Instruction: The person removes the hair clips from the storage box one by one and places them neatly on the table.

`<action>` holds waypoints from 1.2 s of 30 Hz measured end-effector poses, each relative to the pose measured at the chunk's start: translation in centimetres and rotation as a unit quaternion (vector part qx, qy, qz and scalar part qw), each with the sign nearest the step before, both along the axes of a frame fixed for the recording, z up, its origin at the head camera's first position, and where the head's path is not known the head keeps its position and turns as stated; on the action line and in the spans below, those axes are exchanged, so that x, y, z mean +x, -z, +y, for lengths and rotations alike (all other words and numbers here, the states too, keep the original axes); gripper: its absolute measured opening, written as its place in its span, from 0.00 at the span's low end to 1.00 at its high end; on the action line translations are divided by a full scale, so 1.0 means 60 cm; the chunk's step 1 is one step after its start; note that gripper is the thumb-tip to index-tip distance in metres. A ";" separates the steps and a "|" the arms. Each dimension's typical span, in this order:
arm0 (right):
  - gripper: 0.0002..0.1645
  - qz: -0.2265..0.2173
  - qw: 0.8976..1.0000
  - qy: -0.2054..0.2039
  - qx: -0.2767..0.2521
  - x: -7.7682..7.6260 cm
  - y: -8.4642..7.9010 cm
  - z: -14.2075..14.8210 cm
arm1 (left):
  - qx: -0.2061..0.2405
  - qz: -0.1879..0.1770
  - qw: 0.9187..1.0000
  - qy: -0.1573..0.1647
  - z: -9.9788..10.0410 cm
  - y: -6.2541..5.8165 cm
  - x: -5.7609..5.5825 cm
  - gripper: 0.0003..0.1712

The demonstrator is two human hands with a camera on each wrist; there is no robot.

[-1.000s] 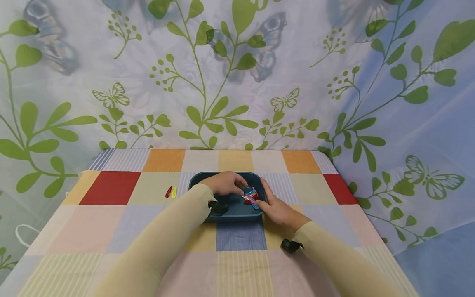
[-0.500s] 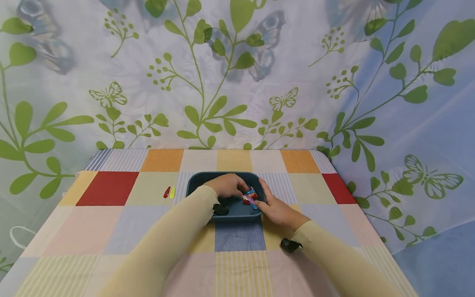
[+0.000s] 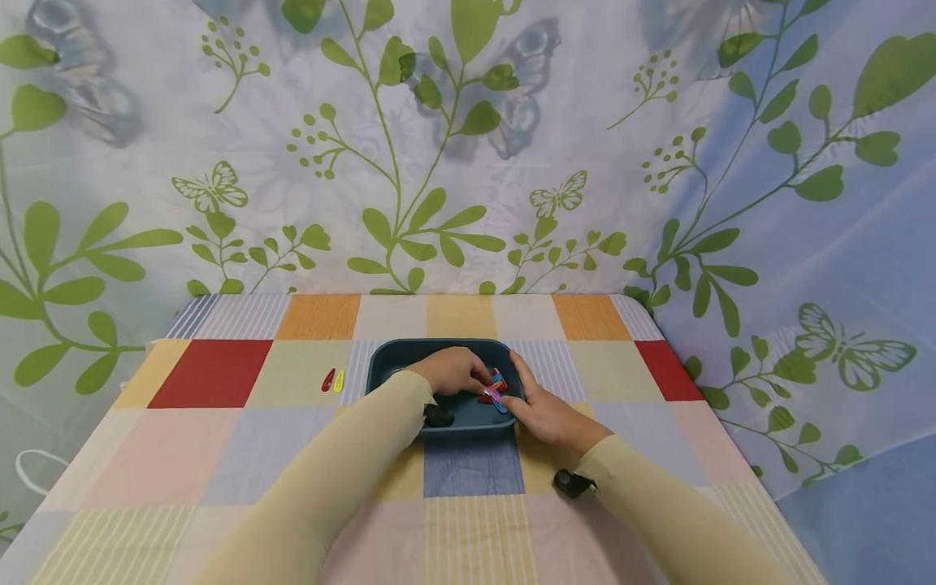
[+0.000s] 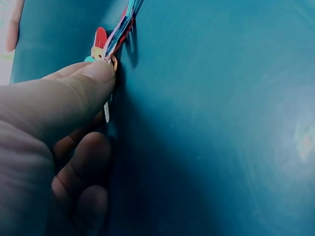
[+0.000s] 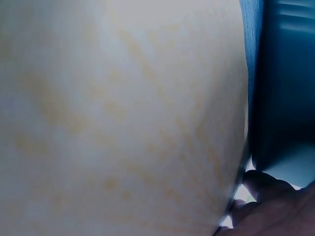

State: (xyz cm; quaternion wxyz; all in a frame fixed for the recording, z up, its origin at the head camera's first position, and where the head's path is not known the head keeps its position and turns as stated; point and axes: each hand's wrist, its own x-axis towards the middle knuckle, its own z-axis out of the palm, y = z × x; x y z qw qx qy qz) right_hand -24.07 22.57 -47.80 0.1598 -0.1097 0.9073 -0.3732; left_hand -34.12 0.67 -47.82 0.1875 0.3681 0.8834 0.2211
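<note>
A dark blue tray (image 3: 468,413) stands at the middle of the table with a small pile of colourful hair clips (image 3: 497,400) near its right end. My left hand (image 3: 452,370) reaches into it; in the left wrist view its thumb (image 4: 100,73) and forefinger pinch a hair clip (image 4: 107,113) with a pale end showing below. More clips, red, pink and blue (image 4: 123,32), lie just beyond the fingertips. My right hand (image 3: 550,416) grips the tray's right wall, thumb over the rim. The right wrist view catches only part of that hand (image 5: 278,206) beside the tray.
A red hair clip (image 3: 327,379) and a yellow hair clip (image 3: 340,380) lie side by side on the tablecloth left of the tray. The patchwork tablecloth (image 3: 197,455) covers the table. Behind hangs a leaf-patterned curtain (image 3: 439,162).
My left hand has shifted right and slightly down inside the tray, from beside the pile onto the clips. The right hand keeps its hold on the tray.
</note>
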 end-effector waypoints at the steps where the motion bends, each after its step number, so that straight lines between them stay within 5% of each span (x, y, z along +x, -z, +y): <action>1: 0.51 -0.001 1.000 0.000 -0.003 0.000 0.001 0.000 | -0.001 0.002 1.000 0.001 0.001 0.001 -0.001 0.12; 22: 0.52 -0.007 1.000 0.008 0.006 -0.001 -0.003 -0.001 | 0.012 0.014 1.000 -0.014 -0.001 0.007 -0.002 0.07; 36: 0.52 -0.004 1.000 0.005 0.014 -0.001 -0.004 -0.001 | 0.033 -0.032 0.999 -0.019 -0.008 -0.003 -0.002 0.09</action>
